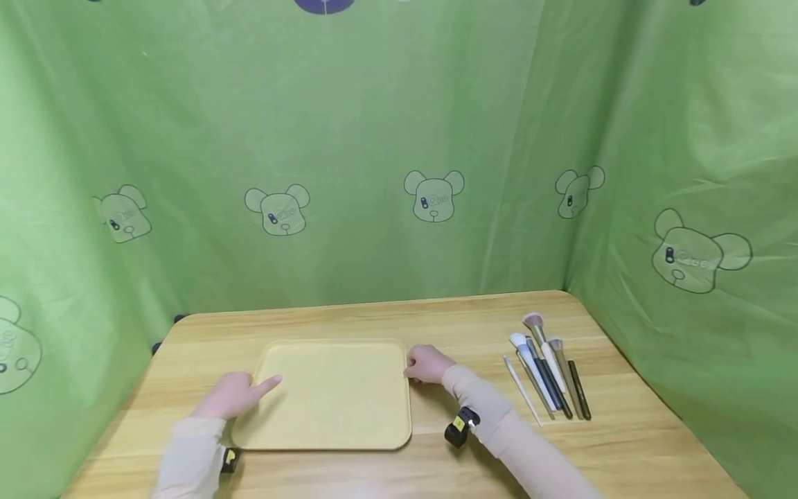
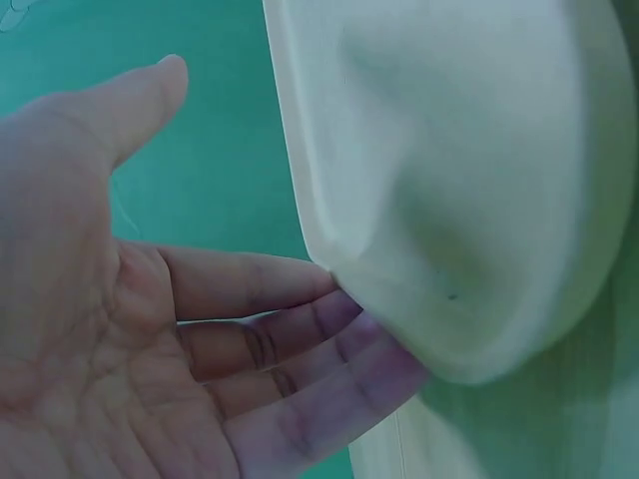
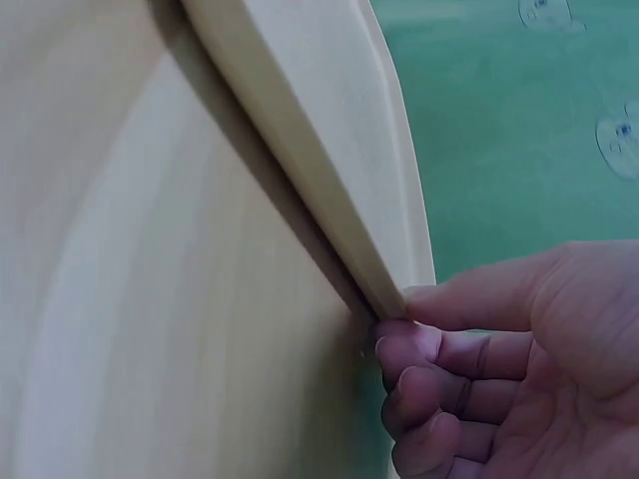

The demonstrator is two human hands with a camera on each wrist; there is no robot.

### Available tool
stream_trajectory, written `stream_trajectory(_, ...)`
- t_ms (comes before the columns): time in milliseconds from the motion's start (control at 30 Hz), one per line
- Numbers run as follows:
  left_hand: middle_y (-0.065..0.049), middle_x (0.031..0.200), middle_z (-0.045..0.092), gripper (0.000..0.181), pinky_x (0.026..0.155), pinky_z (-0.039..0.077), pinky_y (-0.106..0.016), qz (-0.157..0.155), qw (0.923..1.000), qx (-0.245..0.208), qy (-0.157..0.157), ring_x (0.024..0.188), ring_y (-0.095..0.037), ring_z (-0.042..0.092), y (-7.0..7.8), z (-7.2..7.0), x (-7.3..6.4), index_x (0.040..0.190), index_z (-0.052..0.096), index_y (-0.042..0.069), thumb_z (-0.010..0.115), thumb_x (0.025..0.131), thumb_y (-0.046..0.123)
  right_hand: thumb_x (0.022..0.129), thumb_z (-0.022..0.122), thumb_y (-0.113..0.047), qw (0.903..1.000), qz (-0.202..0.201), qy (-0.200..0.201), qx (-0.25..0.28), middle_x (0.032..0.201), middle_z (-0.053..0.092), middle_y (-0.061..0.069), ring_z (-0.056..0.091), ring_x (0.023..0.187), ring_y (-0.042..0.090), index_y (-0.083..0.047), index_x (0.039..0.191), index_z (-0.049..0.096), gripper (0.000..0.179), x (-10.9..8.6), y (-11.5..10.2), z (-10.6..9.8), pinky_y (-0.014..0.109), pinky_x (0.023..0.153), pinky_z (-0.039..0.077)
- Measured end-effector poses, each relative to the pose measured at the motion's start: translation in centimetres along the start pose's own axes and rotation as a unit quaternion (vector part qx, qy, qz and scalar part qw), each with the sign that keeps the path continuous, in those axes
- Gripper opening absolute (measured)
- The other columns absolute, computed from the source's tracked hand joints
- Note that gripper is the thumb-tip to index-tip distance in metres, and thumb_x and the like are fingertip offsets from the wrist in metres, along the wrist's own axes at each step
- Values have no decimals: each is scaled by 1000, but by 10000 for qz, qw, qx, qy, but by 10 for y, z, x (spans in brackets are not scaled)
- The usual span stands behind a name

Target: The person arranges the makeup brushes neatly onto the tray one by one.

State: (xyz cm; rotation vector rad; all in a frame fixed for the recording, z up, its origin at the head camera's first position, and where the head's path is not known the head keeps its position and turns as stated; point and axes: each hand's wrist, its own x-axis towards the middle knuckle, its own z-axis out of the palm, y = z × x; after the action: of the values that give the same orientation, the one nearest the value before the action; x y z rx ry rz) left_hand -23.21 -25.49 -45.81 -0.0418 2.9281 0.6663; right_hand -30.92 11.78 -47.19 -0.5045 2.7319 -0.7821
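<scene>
A shallow cream-yellow tray with rounded corners lies on the wooden table, left of the middle in the head view. At its left rim is my left hand. The left wrist view shows the fingertips of that hand against the edge of the tray, with the thumb raised away from it. On the opposite side, my right hand pinches the tray's right rim. Seen from the right wrist, thumb and curled index finger of the right hand meet at the tray's edge.
Several makeup brushes lie in a loose group on the right of the table, handles toward the near edge. A green curtain with bear-head prints surrounds the back and sides.
</scene>
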Motion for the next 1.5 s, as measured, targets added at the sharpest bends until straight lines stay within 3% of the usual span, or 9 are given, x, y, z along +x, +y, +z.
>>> stream_trajectory(100,-7,71,59,59,62,46,-34,54,10000,-62,-2,62,-19,52,8,7,4,74,59,4,51,91,60,84,65,-9,9999,99,77,13,55,53,-2,46,50,9,-13,59,49,30,1,11,-5,18,48,37)
stream_trajectory(433,-23,95,69,69,87,53,-52,361,9990,-252,69,84,-31,66,38,29,16,103,65,-11,55,91,56,84,64,-10,9969,490,407,452,59,56,0,47,51,9,-10,66,55,21,0,55,-29,18,47,37)
stream_trajectory(533,-18,86,68,66,80,55,-47,406,9984,-389,48,76,-28,64,50,35,18,103,65,-10,57,91,54,85,64,-10,9946,670,467,644,61,56,1,47,52,9,-9,69,56,18,-3,66,-36,18,47,37)
stream_trajectory(667,-7,66,59,64,59,50,-32,348,9973,-639,0,51,-17,52,62,45,19,111,63,-8,58,91,52,87,63,-11,9924,850,499,744,62,56,1,48,53,10,-6,73,59,15,-6,80,-44,19,47,39)
stream_trajectory(833,-5,61,57,62,45,46,-27,457,9937,-1018,-96,42,-13,49,75,54,18,122,58,-7,59,92,47,87,62,-11,9906,1008,545,748,61,56,1,48,53,10,-4,75,61,14,-10,94,-53,20,47,39)
stream_trajectory(967,-7,67,62,68,42,46,-28,546,9915,-1170,-161,41,-14,51,82,59,19,132,51,-8,60,92,46,87,62,-12,9900,1084,584,688,60,54,0,48,52,10,-4,75,61,15,-14,102,-59,19,47,39)
stream_trajectory(1233,-29,101,68,77,39,46,-28,754,9892,-1239,-231,40,-13,51,88,71,22,144,35,-11,59,93,42,86,60,-12,9889,1112,511,839,60,55,1,49,54,11,-5,72,60,16,-22,119,-68,22,48,41)
stream_trajectory(1333,-26,89,69,71,39,45,-27,806,9871,-1361,-231,40,-11,49,84,74,25,146,32,-10,57,96,35,86,60,-11,9899,961,444,938,59,54,1,49,52,11,-6,70,60,17,-22,124,-70,22,47,42)
stream_trajectory(1500,-6,55,56,59,40,45,-23,678,9805,-1815,-316,41,-10,47,77,73,27,149,33,-3,52,96,17,88,58,-11,9887,1004,541,976,59,55,1,49,52,11,-6,71,59,18,-19,123,-68,22,47,42)
